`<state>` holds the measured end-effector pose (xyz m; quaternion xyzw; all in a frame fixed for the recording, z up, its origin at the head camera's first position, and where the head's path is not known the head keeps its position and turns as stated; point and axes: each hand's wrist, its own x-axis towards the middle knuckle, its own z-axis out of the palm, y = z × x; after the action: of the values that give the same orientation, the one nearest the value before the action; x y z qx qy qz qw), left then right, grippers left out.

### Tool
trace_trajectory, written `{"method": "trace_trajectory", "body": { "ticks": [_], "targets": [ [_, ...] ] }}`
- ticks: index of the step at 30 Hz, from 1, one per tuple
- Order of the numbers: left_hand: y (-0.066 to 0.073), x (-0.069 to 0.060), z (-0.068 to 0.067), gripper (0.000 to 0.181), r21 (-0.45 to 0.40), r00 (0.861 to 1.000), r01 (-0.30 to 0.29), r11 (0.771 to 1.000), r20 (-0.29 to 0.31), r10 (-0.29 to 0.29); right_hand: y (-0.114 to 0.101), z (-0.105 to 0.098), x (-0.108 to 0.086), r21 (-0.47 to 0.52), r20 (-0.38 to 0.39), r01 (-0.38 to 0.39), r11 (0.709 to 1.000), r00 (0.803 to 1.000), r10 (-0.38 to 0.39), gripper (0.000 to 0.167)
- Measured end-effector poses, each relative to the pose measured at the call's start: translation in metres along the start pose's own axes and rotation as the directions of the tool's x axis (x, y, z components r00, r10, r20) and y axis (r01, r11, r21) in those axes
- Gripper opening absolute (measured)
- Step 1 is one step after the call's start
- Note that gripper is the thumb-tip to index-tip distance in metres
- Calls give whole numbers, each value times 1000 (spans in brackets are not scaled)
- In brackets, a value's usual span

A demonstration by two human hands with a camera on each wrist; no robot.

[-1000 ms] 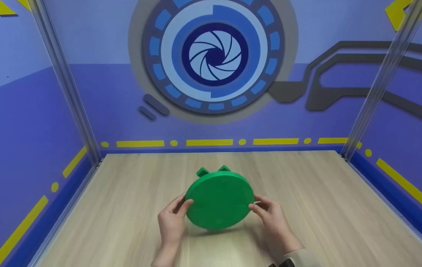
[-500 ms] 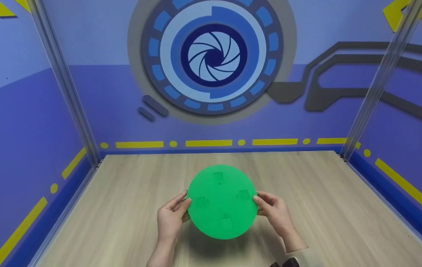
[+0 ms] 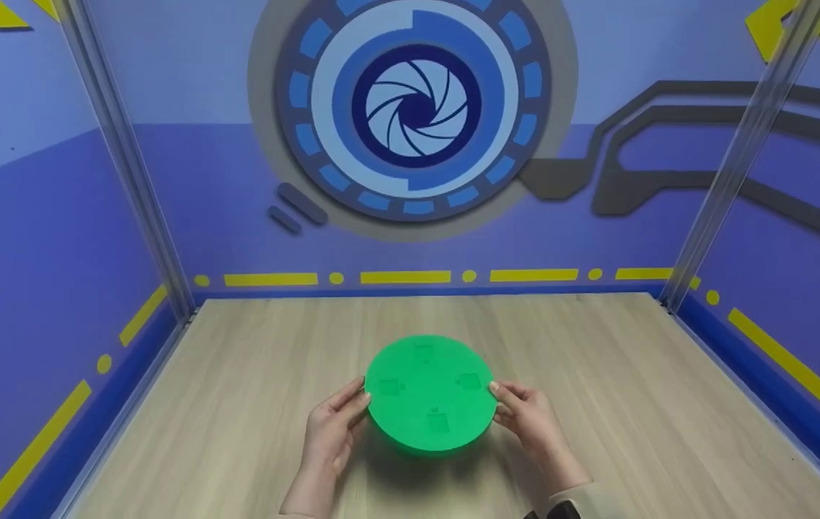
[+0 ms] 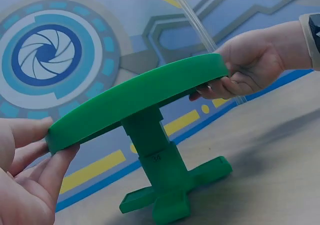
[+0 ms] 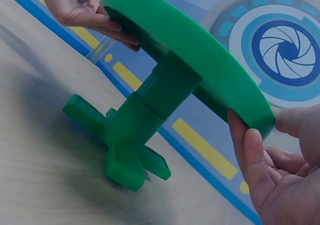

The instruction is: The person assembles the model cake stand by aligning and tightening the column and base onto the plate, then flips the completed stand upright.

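Note:
A green toy round table point(image 3: 430, 393) is between my two hands, with its round top facing up and faint square marks on it. My left hand point(image 3: 330, 429) pinches the left rim, thumb above and fingers below. On the right rim, my right hand point(image 3: 532, 414) does the same. Under the top, the left wrist view shows a stepped central post point(image 4: 155, 155) and several splayed feet point(image 4: 172, 205); the head view hides these. The feet are close above the wooden surface; I cannot tell whether any touches it.
A light wooden tabletop point(image 3: 236, 396) lies beneath, bounded by a blue decorated back wall point(image 3: 193, 202) and side walls. Metal posts point(image 3: 128, 166) stand at the back corners. A dark band point(image 4: 314, 32) is on the right wrist.
The green toy round table has tipped from facing steeply toward me to a flatter, more upright stance, dropping slightly in the last half second. Both hands keep their grip on the rim.

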<state>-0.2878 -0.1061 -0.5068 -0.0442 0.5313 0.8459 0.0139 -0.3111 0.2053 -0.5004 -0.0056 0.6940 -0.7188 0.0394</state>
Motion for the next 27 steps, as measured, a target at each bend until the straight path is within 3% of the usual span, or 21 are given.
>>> {"method": "trace_trajectory", "body": {
  "ticks": [9,18,27],
  "targets": [
    [-7,4,1,58,15,998,23,1000,-52,-23,6,-5,3,-6,48,-24,1000,999,24,49],
    [-6,5,0,59,23,999,28,999,-29,-28,6,-6,4,-23,51,-39,999,998,40,52],
    [-8,4,-3,62,5,999,47,999,-24,-47,7,-6,5,-8,35,-105,994,994,105,61]
  ]
}}
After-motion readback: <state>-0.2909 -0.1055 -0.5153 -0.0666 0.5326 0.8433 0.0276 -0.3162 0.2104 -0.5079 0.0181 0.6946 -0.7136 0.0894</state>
